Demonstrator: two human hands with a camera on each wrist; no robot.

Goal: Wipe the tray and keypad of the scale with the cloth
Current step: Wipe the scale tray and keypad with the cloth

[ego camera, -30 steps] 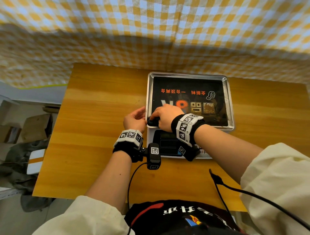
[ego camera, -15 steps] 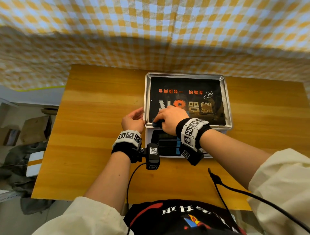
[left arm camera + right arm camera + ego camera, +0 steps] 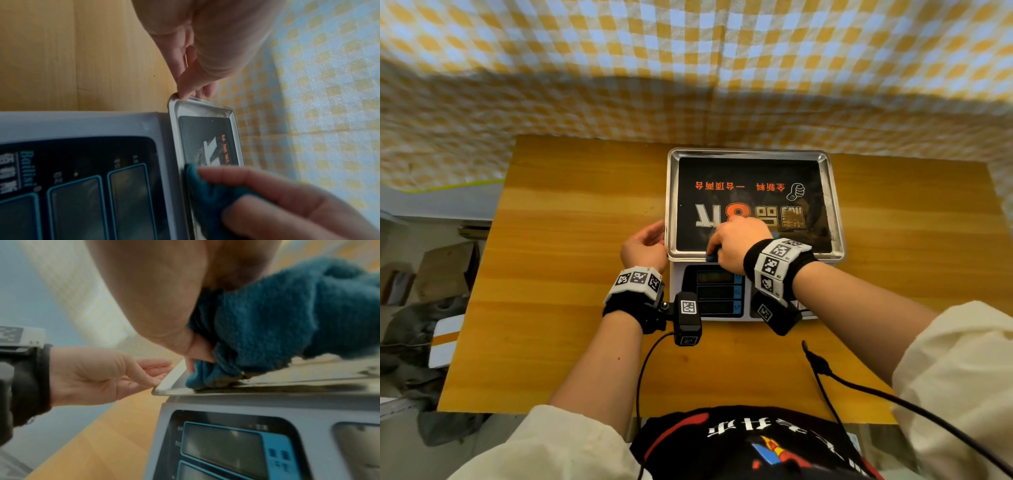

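A blue cloth [image 3: 267,318] is gripped by the right hand [image 3: 736,243] at the tray [image 3: 835,219] near edge (metal); the left rim is touched by the left hand [image 3: 643,248], fingers relaxed.

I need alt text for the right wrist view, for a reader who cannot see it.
A right hand presses a bunched blue cloth onto the near left corner of a scale's metal tray. The left hand touches the tray's left edge with its fingertips, and the scale's dark display panel sits below.
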